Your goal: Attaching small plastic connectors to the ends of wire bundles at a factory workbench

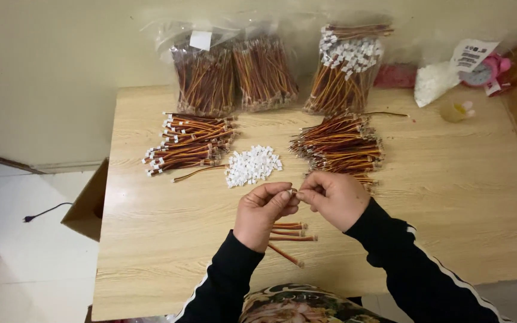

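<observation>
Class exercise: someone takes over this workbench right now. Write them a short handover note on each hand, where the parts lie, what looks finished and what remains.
Left hand and right hand meet above the pale wooden table, pinching a small part between the fingertips; it is too small to tell what.
Loose white plastic connectors lie in a heap at centre.
Done, apparently: orange-brown wire leads with white ends, stacked left.
Left, apparently: bare orange-brown wire leads, piled right; a few short leads lie below the hands.
Clear bags of wire leads stand at the back.
</observation>
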